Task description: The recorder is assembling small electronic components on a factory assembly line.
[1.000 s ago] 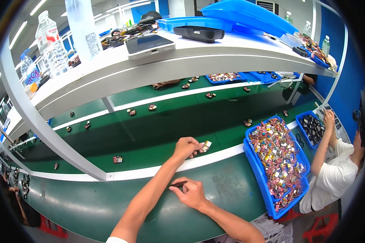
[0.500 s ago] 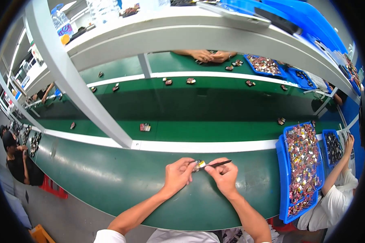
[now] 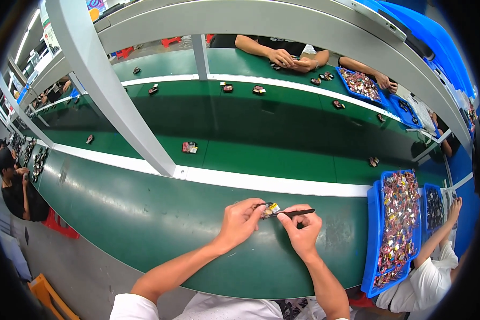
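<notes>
Above the green worktop [image 3: 160, 213], my left hand [image 3: 237, 225] pinches a small electronic part [image 3: 272, 208] with a yellow and white patch and dark edges. My right hand [image 3: 304, 234] is closed around a slim black tool [image 3: 303, 212], its blunt end pointing right. The tool's tip reaches the part's right side, where the two hands nearly meet. Whether it is a pair of tweezers or another pen-shaped tool I cannot tell. Fingers cover much of the part.
To the right stands a blue tray [image 3: 374, 240] heaped with small reddish parts, beside a smaller blue tray [image 3: 426, 188] of black pieces. Beyond a white rail [image 3: 261, 183], a green conveyor belt [image 3: 272, 160] carries scattered assemblies. A grey frame post [image 3: 117, 101] rises at left. Co-workers sit around.
The view has tilted and shifted, showing more of the far side. Both hands still hold the part and the black tool, which now lies more level. Belt items have shifted slightly in view.
</notes>
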Available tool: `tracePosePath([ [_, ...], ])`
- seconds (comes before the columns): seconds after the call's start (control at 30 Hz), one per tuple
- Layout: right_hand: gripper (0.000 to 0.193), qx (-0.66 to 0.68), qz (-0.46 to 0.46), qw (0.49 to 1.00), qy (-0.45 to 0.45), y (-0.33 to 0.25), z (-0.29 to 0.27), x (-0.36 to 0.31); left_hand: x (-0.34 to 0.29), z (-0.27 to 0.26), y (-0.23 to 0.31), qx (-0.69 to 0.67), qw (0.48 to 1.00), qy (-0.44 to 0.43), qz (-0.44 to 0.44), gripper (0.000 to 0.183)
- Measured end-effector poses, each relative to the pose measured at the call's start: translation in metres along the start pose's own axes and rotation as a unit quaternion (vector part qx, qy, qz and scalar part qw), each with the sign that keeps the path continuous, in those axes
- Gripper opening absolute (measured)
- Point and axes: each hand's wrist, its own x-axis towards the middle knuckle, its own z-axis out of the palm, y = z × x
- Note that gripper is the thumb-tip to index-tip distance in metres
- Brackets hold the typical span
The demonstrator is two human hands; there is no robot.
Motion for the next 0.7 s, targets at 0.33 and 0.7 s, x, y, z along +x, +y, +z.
tracePosePath([
  [0.33,0.013,0.01,0.019,1.0,-0.011,0.003,0.003,0.001,0.0,-0.003,-0.004,-0.008,1.0,-0.012,-0.007,0.018],
  [0.7,0.012,0.132,0.106,0.985,-0.015,-0.004,0.003,0.004,0.0,-0.001,-0.003,-0.049,0.999,-0.019,-0.006,0.019],
])
